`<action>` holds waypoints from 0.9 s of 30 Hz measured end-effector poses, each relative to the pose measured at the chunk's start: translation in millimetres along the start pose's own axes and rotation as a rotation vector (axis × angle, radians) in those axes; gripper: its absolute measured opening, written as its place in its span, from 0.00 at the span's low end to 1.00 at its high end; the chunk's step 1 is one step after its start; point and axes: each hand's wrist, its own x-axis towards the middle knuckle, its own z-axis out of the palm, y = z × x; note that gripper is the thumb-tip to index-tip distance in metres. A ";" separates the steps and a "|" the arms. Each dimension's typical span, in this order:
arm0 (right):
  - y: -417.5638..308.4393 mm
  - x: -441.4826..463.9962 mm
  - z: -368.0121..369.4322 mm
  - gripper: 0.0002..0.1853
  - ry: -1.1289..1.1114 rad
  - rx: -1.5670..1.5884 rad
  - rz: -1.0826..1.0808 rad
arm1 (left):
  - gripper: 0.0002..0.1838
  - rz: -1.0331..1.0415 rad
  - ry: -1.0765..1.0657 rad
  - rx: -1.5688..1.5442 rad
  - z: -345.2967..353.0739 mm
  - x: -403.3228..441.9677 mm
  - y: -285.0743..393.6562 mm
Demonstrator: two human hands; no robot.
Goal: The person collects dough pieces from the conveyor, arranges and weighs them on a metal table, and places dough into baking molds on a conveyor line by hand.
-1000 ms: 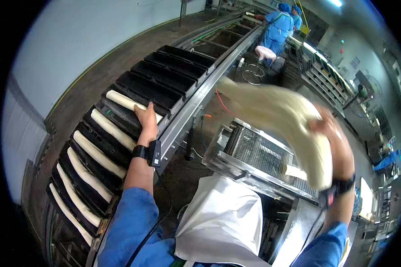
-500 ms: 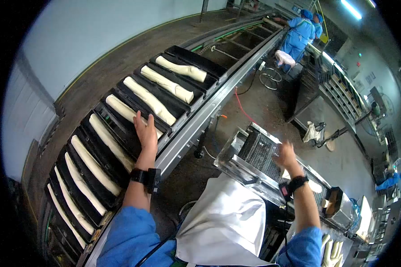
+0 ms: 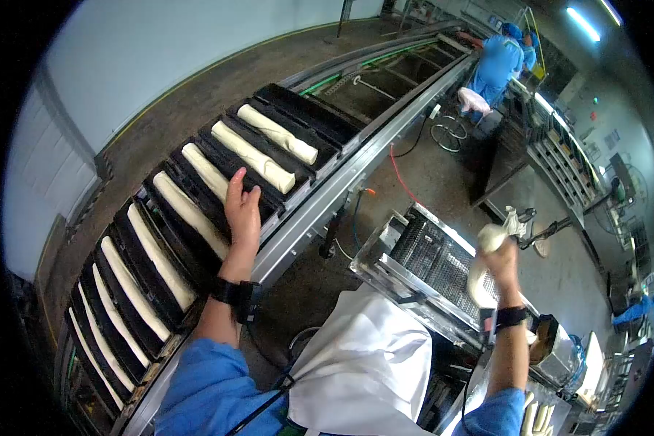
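Note:
My left hand [image 3: 243,212] is over the row of black trays, its thumb and fingers apart, beside a long pale dough roll [image 3: 205,168]. Whether the fingertips touch that roll I cannot tell. My right hand [image 3: 503,263] grips another dough roll [image 3: 491,237], raised above the small mesh conveyor [image 3: 434,251] and bent down past the fingers. Several dough rolls lie lengthwise in the black trays, one to a tray, such as the dough roll [image 3: 253,156] just beyond my left hand. The farthest black tray [image 3: 312,116] holds none.
A metal rail [image 3: 356,163] edges the long tray conveyor. At the mesh conveyor's near end stands a metal box [image 3: 556,352]. More dough pieces [image 3: 536,418] lie at the lower right. Two people in blue [image 3: 495,65] stand at the far end. A rack [image 3: 570,171] stands at right.
The trays with their dough rolls have shifted toward the lower left. My right hand has come up from the mesh conveyor with a dough roll in it. My left hand stays over the trays.

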 end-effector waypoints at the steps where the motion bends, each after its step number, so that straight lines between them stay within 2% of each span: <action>1: -27.8 19.2 -17.7 0.15 0.048 0.263 0.057 | 0.26 -0.019 -0.014 -0.040 12.7 1.4 -1.1; 3: -94.9 43.1 -49.0 0.15 0.091 0.452 0.064 | 0.27 -0.094 -0.029 -0.157 37.0 3.3 0.8; 4: -115.7 54.5 -55.2 0.15 0.051 0.568 0.055 | 0.27 -0.063 -0.065 -0.189 43.7 13.9 -22.3; 5: -132.8 65.5 -59.2 0.16 0.008 0.683 0.043 | 0.30 -0.160 -0.068 -0.011 56.7 10.2 4.6; 7: -178.5 70.2 -43.0 0.18 -0.112 0.975 0.006 | 0.34 -0.190 -0.026 0.092 70.0 21.3 -12.7; 9: -199.4 80.6 -20.4 0.25 -0.352 1.321 0.001 | 0.36 -0.221 0.011 0.187 73.8 34.3 -37.3; 11: -208.1 82.4 -1.5 0.37 -0.404 1.261 -0.116 | 0.38 -0.250 0.054 0.289 67.1 47.7 -51.6; 12: -213.3 76.8 0.3 0.37 -0.441 1.264 -0.060 | 0.39 -0.314 0.076 0.242 62.0 55.4 -55.5; 14: -190.8 75.4 8.8 0.37 -0.487 1.167 -0.082 | 0.40 -0.381 0.092 0.212 51.8 57.9 -58.2; 16: -162.1 67.3 16.0 0.35 -0.465 1.043 -0.045 | 0.39 -0.414 0.107 0.192 52.1 45.6 -33.2; 17: -147.3 61.7 15.8 0.33 -0.473 0.980 0.027 | 0.39 -0.441 0.120 0.168 53.3 41.4 -28.0; 19: -95.0 53.6 25.4 0.31 -0.461 0.830 0.122 | 0.38 -0.442 0.126 0.228 41.4 46.3 -58.9; 21: -43.8 41.0 28.9 0.29 -0.429 0.620 0.257 | 0.37 -0.465 0.157 0.078 31.4 46.1 -70.2; 22: -18.8 33.7 30.2 0.28 -0.383 0.565 0.324 | 0.36 -0.454 0.182 0.062 34.0 38.2 -55.3; 24: 44.3 21.1 28.1 0.28 -0.359 0.139 0.289 | 0.35 -0.467 0.199 0.095 29.1 35.7 -52.2; 25: 73.7 13.9 22.7 0.29 -0.347 -0.089 0.194 | 0.35 -0.480 0.213 0.126 26.4 35.8 -51.1; 26: 101.2 5.8 15.7 0.30 -0.331 -0.316 0.095 | 0.36 -0.476 0.192 0.034 24.9 35.5 -50.4; 27: 126.0 -2.0 9.1 0.32 -0.304 -0.485 0.104 | 0.36 -0.474 0.200 0.039 26.7 36.3 -47.8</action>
